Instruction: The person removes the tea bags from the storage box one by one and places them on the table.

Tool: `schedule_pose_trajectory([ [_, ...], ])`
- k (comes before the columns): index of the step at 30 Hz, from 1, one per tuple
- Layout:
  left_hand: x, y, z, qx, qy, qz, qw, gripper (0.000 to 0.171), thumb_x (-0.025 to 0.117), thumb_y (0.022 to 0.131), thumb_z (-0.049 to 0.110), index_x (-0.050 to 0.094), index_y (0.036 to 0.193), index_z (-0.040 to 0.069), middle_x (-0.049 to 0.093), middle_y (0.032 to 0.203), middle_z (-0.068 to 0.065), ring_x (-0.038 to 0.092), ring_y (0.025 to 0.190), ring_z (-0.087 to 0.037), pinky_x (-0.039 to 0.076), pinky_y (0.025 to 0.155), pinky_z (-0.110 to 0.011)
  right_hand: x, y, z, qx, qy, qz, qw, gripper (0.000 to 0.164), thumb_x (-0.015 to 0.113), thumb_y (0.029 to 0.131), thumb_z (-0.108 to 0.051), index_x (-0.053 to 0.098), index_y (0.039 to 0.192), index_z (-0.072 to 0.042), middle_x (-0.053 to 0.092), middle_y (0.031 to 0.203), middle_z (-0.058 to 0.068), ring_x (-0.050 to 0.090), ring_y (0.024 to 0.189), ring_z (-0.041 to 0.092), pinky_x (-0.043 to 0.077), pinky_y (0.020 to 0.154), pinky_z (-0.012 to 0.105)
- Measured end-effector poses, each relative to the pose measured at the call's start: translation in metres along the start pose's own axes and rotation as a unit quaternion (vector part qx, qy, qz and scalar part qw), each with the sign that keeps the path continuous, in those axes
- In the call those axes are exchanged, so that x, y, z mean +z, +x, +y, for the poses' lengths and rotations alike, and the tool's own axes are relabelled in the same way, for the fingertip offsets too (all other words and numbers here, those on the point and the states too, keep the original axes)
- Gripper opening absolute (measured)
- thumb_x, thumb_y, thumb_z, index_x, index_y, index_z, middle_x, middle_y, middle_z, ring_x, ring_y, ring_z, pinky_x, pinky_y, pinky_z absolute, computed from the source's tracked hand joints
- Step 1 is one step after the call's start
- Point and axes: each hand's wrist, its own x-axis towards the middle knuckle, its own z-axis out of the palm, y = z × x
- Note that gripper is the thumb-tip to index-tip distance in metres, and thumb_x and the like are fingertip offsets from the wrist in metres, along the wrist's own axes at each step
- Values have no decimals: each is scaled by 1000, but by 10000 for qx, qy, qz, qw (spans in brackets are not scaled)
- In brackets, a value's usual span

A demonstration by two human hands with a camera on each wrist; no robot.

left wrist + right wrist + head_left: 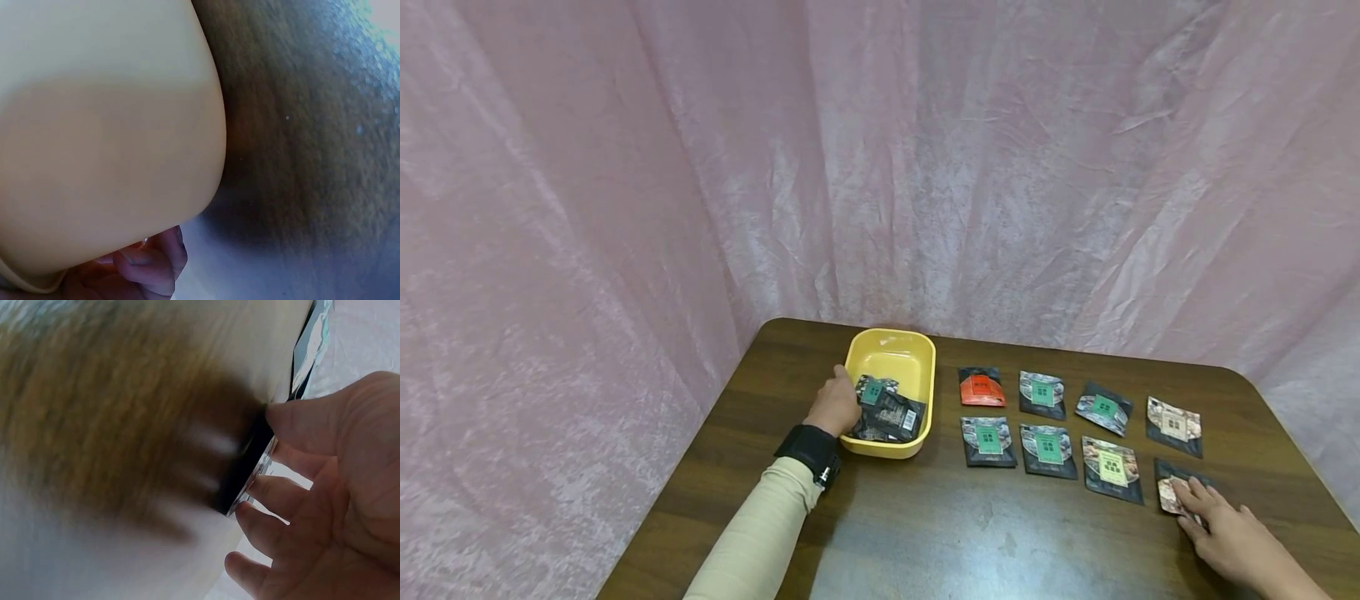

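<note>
At the left of the table, my left hand (837, 405) grips the rim of a yellow plastic tub (880, 450). In the left wrist view its curled fingers (150, 269) show below the tub's pale wall (112, 156). Several dark packets (891, 414) lie in the tub, one with a green label. At the right, my right hand (1225, 529) rests on a black packet (1172, 471) with a beige printed face. The right wrist view shows the thumb (306, 422) at one end of this packet and slightly bent fingers (275, 494) touching its face.
Two rows of packets lie flat between the hands: a red one (982, 387), several green-labelled ones (988, 442), a yellow-green-labelled one (1112, 471) and a beige one (1175, 425). Pink curtains (925, 167) hang behind the wooden table (925, 517).
</note>
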Motion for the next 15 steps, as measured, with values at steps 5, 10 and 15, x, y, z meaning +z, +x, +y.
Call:
schedule_pose_trajectory([
  [5,0,0,-1,23,-33,27,10000,70,72,97,6,31,153,4,63,127,-23,65,109,-33,56,97,-55,2,3,2,35,62,-16,10000,52,63,101,-10,52,145,16,43,146,51,47,129,72,38,97,85],
  [10,1,0,-2,40,-32,53,10000,70,72,97,5,31,153,4,63,127,-24,65,109,-34,56,96,-55,3,6,7,73,201,-145,9997,55,62,102,-12,49,148,15,40,148,51,42,131,73,37,100,84],
  [15,1,0,-1,49,-40,48,10000,67,71,97,5,33,151,4,64,126,-23,65,108,-34,56,96,-55,0,7,5,148,250,-247,9993,62,65,102,-17,45,149,17,36,148,53,37,133,74,34,102,85],
])
